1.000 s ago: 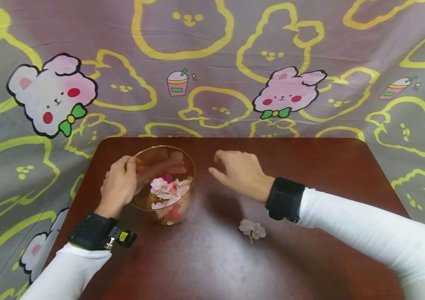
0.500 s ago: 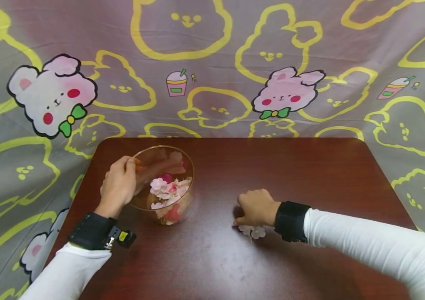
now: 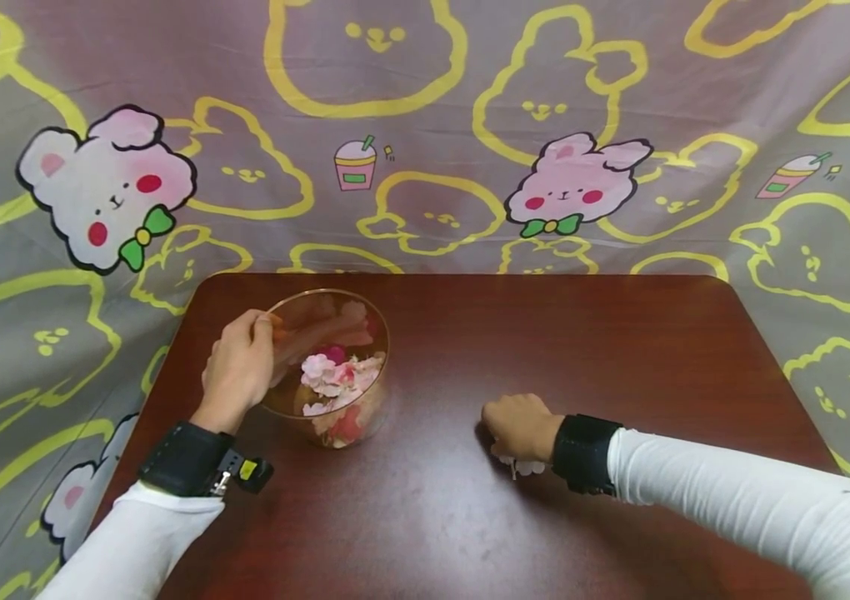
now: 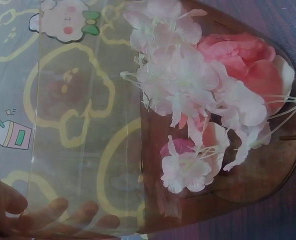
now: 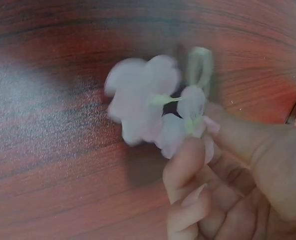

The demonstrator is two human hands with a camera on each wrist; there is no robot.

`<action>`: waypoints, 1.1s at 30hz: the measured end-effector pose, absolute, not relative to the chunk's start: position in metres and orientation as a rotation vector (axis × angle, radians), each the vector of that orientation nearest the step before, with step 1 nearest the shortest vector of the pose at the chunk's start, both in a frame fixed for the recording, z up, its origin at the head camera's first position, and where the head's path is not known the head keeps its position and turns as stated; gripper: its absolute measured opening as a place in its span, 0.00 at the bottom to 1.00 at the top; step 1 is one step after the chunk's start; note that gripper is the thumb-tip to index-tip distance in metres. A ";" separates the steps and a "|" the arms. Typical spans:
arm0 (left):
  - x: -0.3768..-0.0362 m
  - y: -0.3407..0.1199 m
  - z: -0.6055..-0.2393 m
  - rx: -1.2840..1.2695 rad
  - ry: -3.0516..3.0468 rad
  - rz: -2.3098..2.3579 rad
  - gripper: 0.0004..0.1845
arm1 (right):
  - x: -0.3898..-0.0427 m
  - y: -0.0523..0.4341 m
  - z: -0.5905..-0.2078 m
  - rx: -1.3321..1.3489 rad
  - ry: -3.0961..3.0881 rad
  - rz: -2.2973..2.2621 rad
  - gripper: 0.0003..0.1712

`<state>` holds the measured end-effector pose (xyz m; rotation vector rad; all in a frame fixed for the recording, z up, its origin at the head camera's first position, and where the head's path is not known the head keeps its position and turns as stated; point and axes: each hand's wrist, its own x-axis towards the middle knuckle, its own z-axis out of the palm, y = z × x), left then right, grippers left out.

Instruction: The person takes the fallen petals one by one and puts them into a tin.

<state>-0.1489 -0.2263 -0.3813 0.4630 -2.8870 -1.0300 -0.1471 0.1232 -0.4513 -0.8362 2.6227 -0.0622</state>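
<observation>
A pale pink fake blossom is pinched at its base between the thumb and curled fingers of the right hand, low on the dark wooden bench, just off the near right of the glass bowl. In the head view the blossom is mostly covered by that hand, only a bit of petal and stem being seen beneath it. A small green stem loop is seen behind the petals in the right wrist view, slightly blurred.

The bowl is gripped on its left side by the left hand, the fingers being wrapped round the wall and seen through the glass. It's tipped toward the right, and more pink and white flowers are piled inside.

No readable writing or brand can be made out anywhere, just cartoon bunnies and drink cups printed on the grey cloth hung behind the bench. Black wrist straps are worn over white sleeves.
</observation>
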 end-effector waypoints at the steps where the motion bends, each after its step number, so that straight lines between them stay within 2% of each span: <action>1: -0.149 -0.226 -0.382 0.467 -2.889 -1.030 0.30 | -0.147 0.123 -0.452 -0.847 2.621 -0.063 0.24; 5: -0.148 -0.226 -0.382 0.464 -2.883 -1.029 0.29 | -0.147 0.123 -0.451 -0.876 2.622 -0.107 0.27; 13: -0.149 -0.227 -0.381 0.428 -2.857 -1.026 0.29 | -0.161 0.114 -0.434 -0.932 2.698 -0.314 0.17; 23: -0.150 -0.226 -0.380 0.456 -2.855 -1.031 0.29 | -0.179 0.087 -0.375 -1.065 2.841 -0.515 0.05; 33: -0.149 -0.227 -0.382 0.464 -2.864 -1.028 0.29 | -0.183 0.045 -0.321 -1.079 2.950 -0.604 0.06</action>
